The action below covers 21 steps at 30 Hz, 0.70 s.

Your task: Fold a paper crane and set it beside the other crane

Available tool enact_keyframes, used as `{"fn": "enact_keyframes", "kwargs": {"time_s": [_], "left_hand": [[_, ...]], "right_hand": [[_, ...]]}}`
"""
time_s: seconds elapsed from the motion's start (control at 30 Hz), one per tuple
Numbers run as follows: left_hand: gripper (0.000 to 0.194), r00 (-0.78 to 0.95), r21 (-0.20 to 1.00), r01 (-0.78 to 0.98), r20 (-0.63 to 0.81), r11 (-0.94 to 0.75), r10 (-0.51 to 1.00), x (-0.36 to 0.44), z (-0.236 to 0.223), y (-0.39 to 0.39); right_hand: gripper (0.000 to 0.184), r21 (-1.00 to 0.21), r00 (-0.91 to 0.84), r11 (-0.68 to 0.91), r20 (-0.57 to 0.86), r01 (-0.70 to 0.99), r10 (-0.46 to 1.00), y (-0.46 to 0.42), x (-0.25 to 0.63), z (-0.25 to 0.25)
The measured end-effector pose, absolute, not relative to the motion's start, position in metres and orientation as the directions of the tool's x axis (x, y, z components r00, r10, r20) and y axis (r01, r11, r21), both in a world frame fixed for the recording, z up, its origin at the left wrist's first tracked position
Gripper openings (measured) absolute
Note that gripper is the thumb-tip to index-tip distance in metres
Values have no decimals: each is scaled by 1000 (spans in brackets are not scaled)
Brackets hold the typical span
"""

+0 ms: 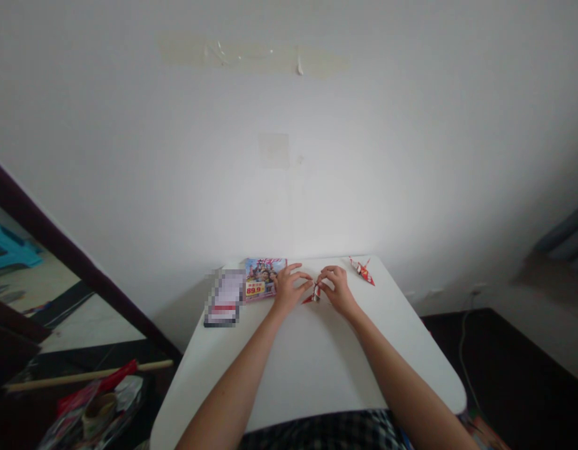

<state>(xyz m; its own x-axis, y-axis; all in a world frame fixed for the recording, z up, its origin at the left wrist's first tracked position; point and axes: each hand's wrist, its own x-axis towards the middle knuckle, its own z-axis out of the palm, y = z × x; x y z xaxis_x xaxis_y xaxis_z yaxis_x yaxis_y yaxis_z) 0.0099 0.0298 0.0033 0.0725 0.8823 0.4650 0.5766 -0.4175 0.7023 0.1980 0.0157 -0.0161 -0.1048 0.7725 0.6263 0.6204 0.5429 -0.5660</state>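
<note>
Head view: hands (290,289) (336,289) hold folded paper (316,293); flyer (261,275) reads "89.9".

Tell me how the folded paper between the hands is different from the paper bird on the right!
The folded paper is at the fingertips of the left hand and right hand, while the paper bird sits apart from both, near the table's far right corner. Fingers partly cover the folded paper; the paper bird shows uncovered, with thin pointed ends.
Both are folded and have red and white on them.
</note>
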Motion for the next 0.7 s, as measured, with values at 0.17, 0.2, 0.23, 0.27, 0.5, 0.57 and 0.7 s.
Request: {"fn": "enact_keyframes", "kwargs": {"time_s": [0.17,0.2,0.23,0.27,0.5,0.57,0.7], "left_hand": [[7,78,644,648,476,-407,876,10,7,26],[8,84,639,655,469,-403,879,11,8,24],[8,96,637,658,459,-402,883,11,9,23],[8,105,637,659,449,-400,887,12,10,22],[8,109,624,661,470,-417,876,14,15,18],[7,106,624,661,473,-417,875,14,15,18],[5,69,641,656,475,-399,877,14,14,20]], "right_hand": [[8,-489,-72,499,659,715,749,11,198,-12],[8,-478,-70,495,665,726,744,10,198,-11],[8,-467,-72,493,669,734,740,9,198,-10],[9,-458,-75,492,671,741,738,8,198,-9],[8,-459,-82,503,675,733,734,7,195,-9],[11,-500,-60,517,676,695,734,9,196,-10],[30,-615,-7,537,654,577,757,14,199,-13]]}}
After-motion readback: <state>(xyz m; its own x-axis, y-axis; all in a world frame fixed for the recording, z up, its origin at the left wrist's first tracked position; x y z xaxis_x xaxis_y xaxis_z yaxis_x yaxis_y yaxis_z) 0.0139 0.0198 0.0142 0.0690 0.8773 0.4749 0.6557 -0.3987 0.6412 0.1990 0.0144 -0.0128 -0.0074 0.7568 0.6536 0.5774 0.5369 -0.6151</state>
